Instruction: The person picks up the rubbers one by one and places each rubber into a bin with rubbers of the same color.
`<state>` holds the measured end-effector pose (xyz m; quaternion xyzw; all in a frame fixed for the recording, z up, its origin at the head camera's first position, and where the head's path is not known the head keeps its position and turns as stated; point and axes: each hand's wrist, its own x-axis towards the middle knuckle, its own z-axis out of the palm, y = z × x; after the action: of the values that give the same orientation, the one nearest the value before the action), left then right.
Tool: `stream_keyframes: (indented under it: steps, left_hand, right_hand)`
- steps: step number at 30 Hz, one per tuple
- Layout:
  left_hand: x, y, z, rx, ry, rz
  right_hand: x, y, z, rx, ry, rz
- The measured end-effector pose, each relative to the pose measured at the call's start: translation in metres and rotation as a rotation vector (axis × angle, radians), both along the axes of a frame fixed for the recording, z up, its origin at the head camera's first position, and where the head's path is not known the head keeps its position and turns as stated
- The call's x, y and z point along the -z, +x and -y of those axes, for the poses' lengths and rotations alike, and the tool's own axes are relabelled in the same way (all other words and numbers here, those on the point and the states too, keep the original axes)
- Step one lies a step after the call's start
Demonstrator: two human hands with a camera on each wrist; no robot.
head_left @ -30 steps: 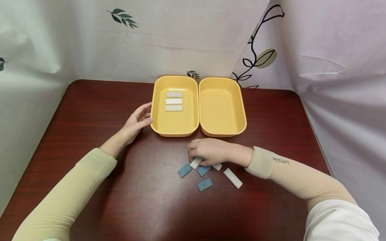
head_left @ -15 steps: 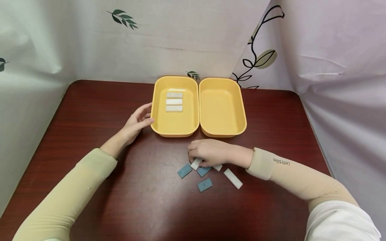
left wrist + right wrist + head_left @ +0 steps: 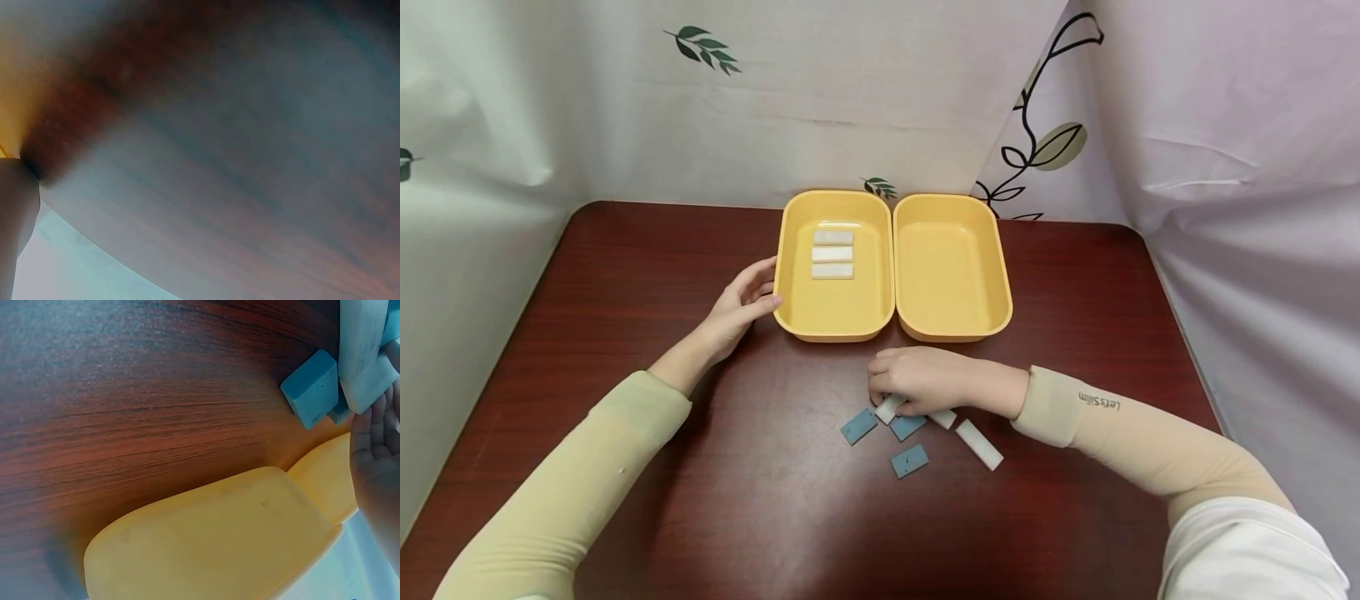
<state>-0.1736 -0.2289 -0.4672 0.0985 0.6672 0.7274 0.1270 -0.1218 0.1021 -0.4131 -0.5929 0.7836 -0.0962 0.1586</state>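
Note:
My right hand (image 3: 925,379) is low over a loose cluster of small flat blocks in the head view. Its curled fingers hold a white rectangular block (image 3: 889,409), partly hidden by the fingers. Another white block (image 3: 942,418) shows from under the hand. Close by lie blue blocks, one to the left (image 3: 859,426), one below the hand (image 3: 908,427), one nearer me (image 3: 910,460). A longer white block (image 3: 979,444) lies to the right. My left hand (image 3: 730,308) rests against the left yellow tray (image 3: 835,321), thumb tip at its rim, fingers along the outer wall.
Three white blocks (image 3: 832,254) lie in a column inside the left tray. A second yellow tray (image 3: 953,321) stands against it on the right. Both stand at the back of the dark red table (image 3: 685,242), before a pale patterned curtain (image 3: 820,100).
The held white block and the one beside it have shifted very slightly to the right. Both hands stay nearly where they were.

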Motion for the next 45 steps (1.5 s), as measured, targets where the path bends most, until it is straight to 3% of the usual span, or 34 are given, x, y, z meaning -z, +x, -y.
stream_keyframes:
  steps: [9,30,45]
  left_hand:
    - [0.000,0.000,0.001,0.005,-0.004,0.000]
    - [0.000,0.000,0.000,0.006,-0.003,-0.003]
    - [0.000,-0.001,0.000,0.009,-0.009,-0.002]
  right_hand:
    - [-0.001,0.000,0.001,-0.013,0.007,-0.039]
    - [-0.009,-0.001,0.001,-0.013,0.019,-0.034]
    - [-0.035,-0.010,0.007,0.016,0.011,-0.042]
